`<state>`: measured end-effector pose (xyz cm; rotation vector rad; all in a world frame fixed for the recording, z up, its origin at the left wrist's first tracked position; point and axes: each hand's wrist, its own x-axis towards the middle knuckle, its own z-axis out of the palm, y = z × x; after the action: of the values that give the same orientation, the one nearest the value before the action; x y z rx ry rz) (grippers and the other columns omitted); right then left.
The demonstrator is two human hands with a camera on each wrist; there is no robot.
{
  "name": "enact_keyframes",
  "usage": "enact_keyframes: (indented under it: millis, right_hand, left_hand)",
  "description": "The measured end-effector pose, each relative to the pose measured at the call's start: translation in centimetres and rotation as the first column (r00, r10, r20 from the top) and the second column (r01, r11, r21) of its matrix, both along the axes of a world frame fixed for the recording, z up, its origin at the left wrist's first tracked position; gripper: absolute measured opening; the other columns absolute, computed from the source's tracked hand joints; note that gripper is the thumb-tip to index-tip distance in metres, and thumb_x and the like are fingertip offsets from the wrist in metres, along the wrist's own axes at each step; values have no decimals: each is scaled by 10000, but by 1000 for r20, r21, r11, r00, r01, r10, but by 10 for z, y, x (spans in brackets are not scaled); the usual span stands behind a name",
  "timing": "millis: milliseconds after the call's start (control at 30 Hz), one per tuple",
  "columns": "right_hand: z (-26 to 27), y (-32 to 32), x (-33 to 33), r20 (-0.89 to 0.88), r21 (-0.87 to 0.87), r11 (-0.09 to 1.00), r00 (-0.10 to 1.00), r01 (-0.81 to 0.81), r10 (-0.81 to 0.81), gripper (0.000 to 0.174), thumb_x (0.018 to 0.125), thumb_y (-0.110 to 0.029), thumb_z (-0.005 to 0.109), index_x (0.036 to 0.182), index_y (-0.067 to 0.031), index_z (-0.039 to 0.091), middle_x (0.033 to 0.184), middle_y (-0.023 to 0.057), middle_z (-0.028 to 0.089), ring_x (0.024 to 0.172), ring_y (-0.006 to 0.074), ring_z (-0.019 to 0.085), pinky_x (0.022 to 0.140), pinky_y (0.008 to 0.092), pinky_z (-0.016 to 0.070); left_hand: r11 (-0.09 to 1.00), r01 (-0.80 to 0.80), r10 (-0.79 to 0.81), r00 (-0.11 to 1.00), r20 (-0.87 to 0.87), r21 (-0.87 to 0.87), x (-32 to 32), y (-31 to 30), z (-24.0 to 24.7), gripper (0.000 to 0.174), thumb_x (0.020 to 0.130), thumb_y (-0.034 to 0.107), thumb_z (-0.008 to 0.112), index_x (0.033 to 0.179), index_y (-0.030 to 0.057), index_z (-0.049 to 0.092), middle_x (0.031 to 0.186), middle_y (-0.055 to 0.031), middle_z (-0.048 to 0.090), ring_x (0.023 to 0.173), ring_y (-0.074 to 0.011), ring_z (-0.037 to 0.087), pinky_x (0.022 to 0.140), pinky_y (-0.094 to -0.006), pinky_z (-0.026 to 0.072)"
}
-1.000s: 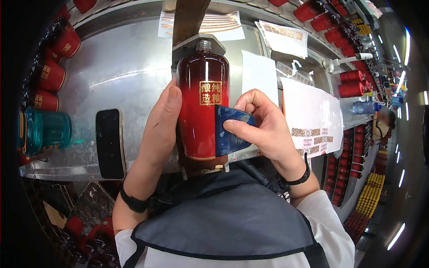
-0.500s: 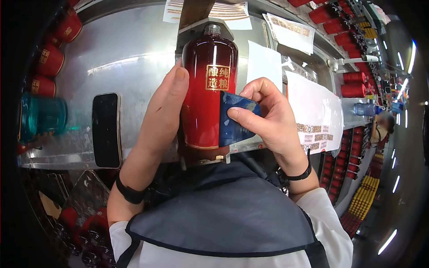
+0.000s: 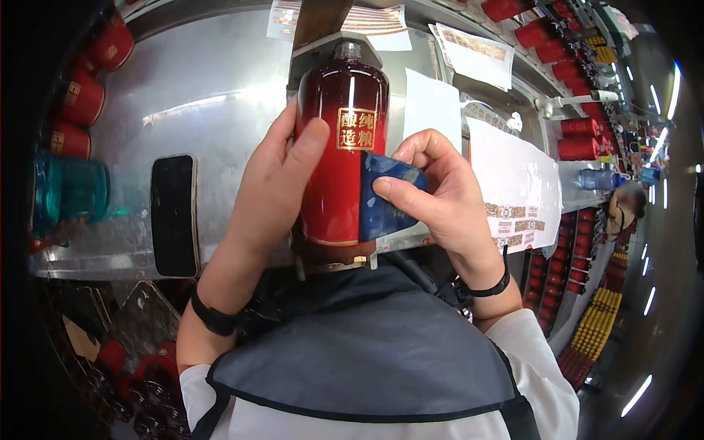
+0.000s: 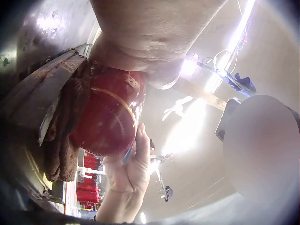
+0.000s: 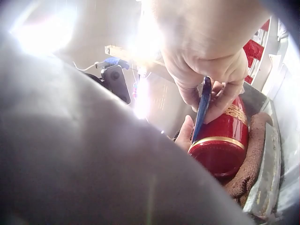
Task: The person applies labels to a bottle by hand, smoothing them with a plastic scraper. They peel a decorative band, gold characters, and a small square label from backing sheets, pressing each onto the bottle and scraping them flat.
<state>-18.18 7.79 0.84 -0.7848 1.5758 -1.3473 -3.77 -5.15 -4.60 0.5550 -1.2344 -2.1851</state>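
A glossy red bottle (image 3: 330,191), dark toward its neck and with a gold square of characters, lies on its back with the neck pointing away. My left hand (image 3: 268,180) rests along its left side, fingers fairly straight and thumb over the front; the bottle hides part of the fingers. Between thumb and fingers, my right hand (image 3: 451,202) pinches a blue flat piece (image 3: 378,213), which touches the bottle's lower right front. In the right wrist view this piece (image 5: 203,110) shows edge-on against the bottle (image 5: 220,150), above a brown cloth (image 5: 253,159).
A black phone (image 3: 174,216) and teal container (image 3: 81,191) lie left on the metal table (image 3: 213,73). Printed sheets (image 3: 513,169) lie to the right, beside a blank sheet (image 3: 433,110). Red containers (image 3: 84,95) line the left edge; another person (image 3: 627,209) is far right.
My left thumb has moved right, from the bottle's side onto its front. The bottle and both hands appear slightly higher in the head view than a second ago. My right hand keeps its pinch.
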Motion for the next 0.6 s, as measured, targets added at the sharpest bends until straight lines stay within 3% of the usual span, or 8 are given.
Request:
enact_keyframes:
  millis: [33,133,167,200,267,300,400,600]
  right_hand:
    - [0,0,-2,19,-8,1000,1000,-18,18,265,854,-23,736,1034,-52,544,897,-5,620,812,35,579,724,186,477]
    - [2,-5,-10,183,-26,998,981,63,-57,189,897,-52,700,1034,-47,570,898,-12,622,804,33,569,714,183,462]
    - [-3,-6,-21,142,-58,996,989,60,-52,121,959,-127,645,1025,-40,594,902,-13,623,792,27,551,713,176,446]
    - [-3,-10,-25,143,-77,994,988,76,-64,121,959,-127,645,1025,-40,594,902,-13,623,792,27,551,713,176,446]
    - [-5,-18,-29,22,66,989,991,129,-130,133,1004,-183,579,1042,-56,591,885,-40,582,787,21,513,725,170,426]
    - [-10,-20,-30,-7,29,998,998,64,-64,191,1021,-241,555,1035,-56,599,878,-49,575,781,14,501,705,162,418]
    - [-9,-24,-24,-123,31,1000,992,3,1,332,907,-268,732,1031,-42,523,709,-22,603,651,27,531,606,184,438]
    - [-17,-30,-28,-202,-33,999,979,5,-12,462,823,-281,814,1046,-42,487,676,-13,596,626,39,532,568,212,429]
  left_hand:
    - [1000,-22,22,1000,8,0,-2,-2,1,679,1002,266,576,1487,-83,254,1383,-179,495,1241,-199,522,1047,-312,421]
    - [964,-141,162,984,76,-227,-6,-5,2,777,941,223,664,1490,-98,216,1432,-231,415,1261,-246,508,1041,-351,442]
    - [990,-80,88,994,58,-118,-5,-7,7,842,905,224,705,1493,-99,196,1455,-246,364,1278,-279,491,1035,-371,454]
    - [988,-65,73,996,56,-137,-6,-7,9,842,905,224,705,1493,-99,196,1455,-246,364,1278,-279,491,1035,-371,454]
    - [945,-52,100,986,135,-323,-8,-5,8,853,881,194,721,1494,-94,200,1436,-242,387,1287,-280,484,1025,-369,461]
    - [896,-48,136,976,169,-441,-9,-6,4,861,858,169,732,1494,-83,210,1415,-233,409,1279,-282,491,1029,-368,453]
    - [894,-39,149,966,213,-447,-10,-7,3,860,850,162,737,1494,-73,219,1403,-225,420,1270,-275,496,1034,-364,444]
    - [901,-64,146,976,159,-429,-14,-3,5,795,899,158,696,1489,-76,217,1410,-221,421,1254,-252,504,1037,-355,433]
